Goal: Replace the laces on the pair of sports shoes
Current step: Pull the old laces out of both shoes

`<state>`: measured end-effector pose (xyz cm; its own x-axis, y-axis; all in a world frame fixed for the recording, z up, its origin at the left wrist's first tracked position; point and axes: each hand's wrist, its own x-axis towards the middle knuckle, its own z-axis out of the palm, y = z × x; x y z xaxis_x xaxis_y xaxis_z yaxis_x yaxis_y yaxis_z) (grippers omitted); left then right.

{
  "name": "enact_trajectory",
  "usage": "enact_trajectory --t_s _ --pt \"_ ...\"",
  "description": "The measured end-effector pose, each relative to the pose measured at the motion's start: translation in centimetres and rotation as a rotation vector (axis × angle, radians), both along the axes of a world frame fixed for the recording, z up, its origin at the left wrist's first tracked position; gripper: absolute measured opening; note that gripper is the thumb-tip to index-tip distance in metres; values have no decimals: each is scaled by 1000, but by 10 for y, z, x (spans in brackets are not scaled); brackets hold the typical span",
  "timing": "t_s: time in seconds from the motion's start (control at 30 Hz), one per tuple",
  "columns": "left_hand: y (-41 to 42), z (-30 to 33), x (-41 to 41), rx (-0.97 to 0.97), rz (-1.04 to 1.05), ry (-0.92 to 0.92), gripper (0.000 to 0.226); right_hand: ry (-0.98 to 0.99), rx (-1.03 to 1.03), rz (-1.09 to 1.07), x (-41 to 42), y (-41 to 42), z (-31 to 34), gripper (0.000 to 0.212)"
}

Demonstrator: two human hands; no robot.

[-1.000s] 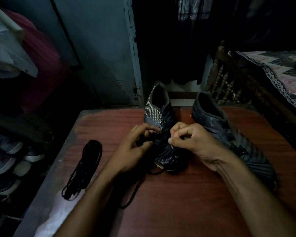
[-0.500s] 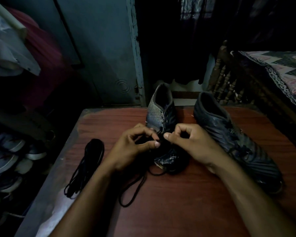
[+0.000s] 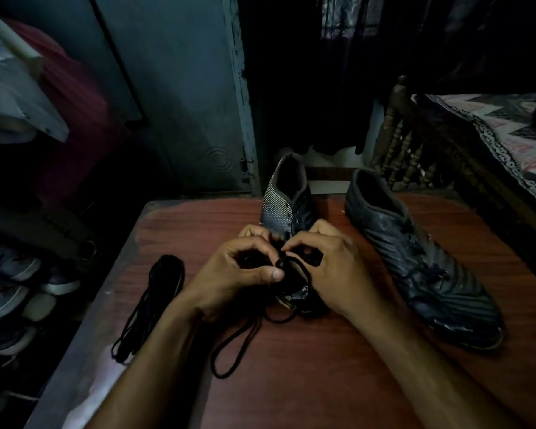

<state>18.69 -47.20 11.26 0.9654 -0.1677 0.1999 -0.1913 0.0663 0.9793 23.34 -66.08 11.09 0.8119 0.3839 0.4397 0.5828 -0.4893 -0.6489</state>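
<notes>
1. Lace (image 3: 287, 264) sits pinched between both grips, left hand (image 3: 235, 274) and right hand (image 3: 331, 274), fingers curled, directly over the striped shoe (image 3: 283, 205) mid-bench (image 3: 322, 366).
2. Both hands look equally near; the eyelets lie just beyond the fingertips.
3. That shoe's long axis runs away from the person, heel far, toe near.
4. Second shoe (image 3: 415, 258), laced, lies to the right, toe angled near-right.
5. Spare lace bundle (image 3: 155, 301) lies to the left.

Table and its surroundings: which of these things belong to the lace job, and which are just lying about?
In the job:
left hand and right hand, both at the black lace
striped shoe under them
dark shoe
bundled spare lace

Lying about:
shoes on the rack
hanging clothes
patterned bedspread
</notes>
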Motion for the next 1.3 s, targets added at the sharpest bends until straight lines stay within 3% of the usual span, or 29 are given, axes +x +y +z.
enact_trajectory --t_s 0.13,0.23,0.3,0.47,0.6,0.73,0.93,1.1,1.2,1.3 --pt "-1 1 0 -16 28 -15 28 -56 -96 -1 2 0 -1 13" --pt "-2 -2 0 -35 19 51 48 157 123 97 2 -3 8 10" --pt "-4 -4 1 -18 44 71 46 285 173 201 5 -10 16 11" --pt "-10 -14 8 391 342 -100 22 451 176 373 14 -25 20 5" --pt "-14 -14 7 521 358 -203 26 412 85 354 15 -24 18 6" --pt "-14 -13 7 565 349 -220 5 315 123 241 19 -26 18 11" --pt "-10 -13 6 234 261 -47 7 221 40 134 19 -27 12 29" --pt "-13 -11 2 35 187 84 6 173 183 -47 16 -16 2 29" --pt "-16 -14 4 246 256 -58 15 220 258 -58 17 -14 2 29" --pt "-18 -18 7 387 302 -138 5 142 233 -105 17 -11 -2 24"
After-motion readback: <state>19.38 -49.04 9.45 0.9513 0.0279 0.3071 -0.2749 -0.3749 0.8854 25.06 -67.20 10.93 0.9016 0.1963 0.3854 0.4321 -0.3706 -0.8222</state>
